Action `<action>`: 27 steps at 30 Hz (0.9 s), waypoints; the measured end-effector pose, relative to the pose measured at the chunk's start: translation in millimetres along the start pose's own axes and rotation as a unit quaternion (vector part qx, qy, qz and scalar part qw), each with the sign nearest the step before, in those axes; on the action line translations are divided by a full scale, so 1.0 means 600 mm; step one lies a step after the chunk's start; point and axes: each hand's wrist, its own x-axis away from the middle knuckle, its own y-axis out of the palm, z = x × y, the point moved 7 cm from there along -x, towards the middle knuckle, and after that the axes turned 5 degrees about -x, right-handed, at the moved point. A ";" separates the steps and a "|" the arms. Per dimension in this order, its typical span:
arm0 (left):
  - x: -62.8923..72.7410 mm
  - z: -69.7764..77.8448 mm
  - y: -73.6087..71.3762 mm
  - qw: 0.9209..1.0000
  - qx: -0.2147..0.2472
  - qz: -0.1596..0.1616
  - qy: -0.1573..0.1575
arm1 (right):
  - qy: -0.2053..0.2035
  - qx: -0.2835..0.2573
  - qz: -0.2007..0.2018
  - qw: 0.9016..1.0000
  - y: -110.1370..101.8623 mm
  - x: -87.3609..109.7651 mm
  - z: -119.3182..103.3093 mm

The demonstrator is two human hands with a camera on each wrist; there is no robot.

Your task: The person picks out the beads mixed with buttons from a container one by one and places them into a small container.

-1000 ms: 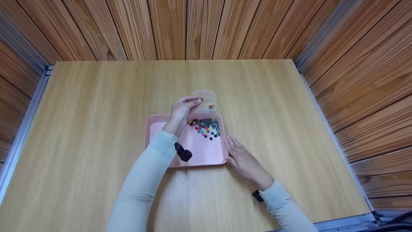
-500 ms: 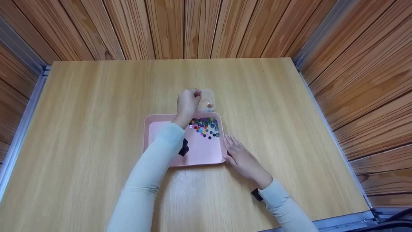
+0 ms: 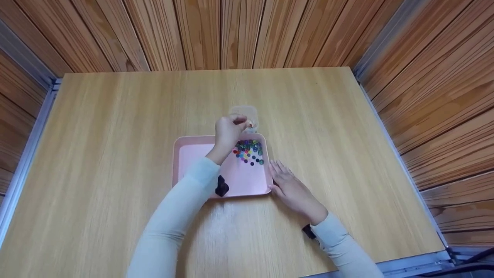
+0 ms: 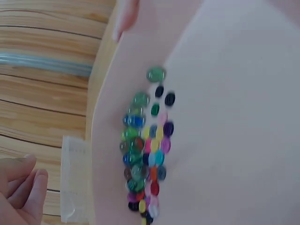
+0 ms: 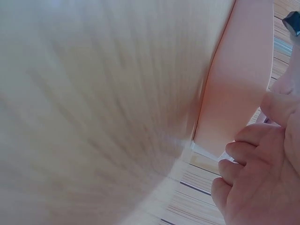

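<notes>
At the clear plastic box [image 3: 245, 110] behind the tray, my left hand [image 3: 227, 133] has its thumb and fingertips drawn together over the near left part. I cannot tell if something small is pinched between them. A small orange-brown piece [image 3: 250, 124] shows beside the fingertips. My right hand [image 3: 294, 193], fingers extended, rests along the right wall of the pink tray [image 3: 247, 183], its thumb at the near corner. In the left wrist view, round glass marbles, one of them a green marble [image 4: 156, 74], lie clustered with small coloured buttons, among them a black button [image 4: 169, 99].
The tray stands on a wooden table [image 3: 328, 127], with the box right against its far rim. Wooden plank walls [image 3: 239, 34] and metal frame rails [image 3: 401, 154] surround the table. Black wrist cameras [image 3: 222, 187] sit at both cuffs.
A small brown piece showed in my left fingertips a second ago. That hand went farther over the box, turned, then came back toward me. My right hand stays at the tray.
</notes>
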 end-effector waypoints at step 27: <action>0.070 -0.075 0.094 0.992 -0.059 -0.108 -0.021 | -0.022 0.005 0.015 1.000 -0.002 -0.001 -0.004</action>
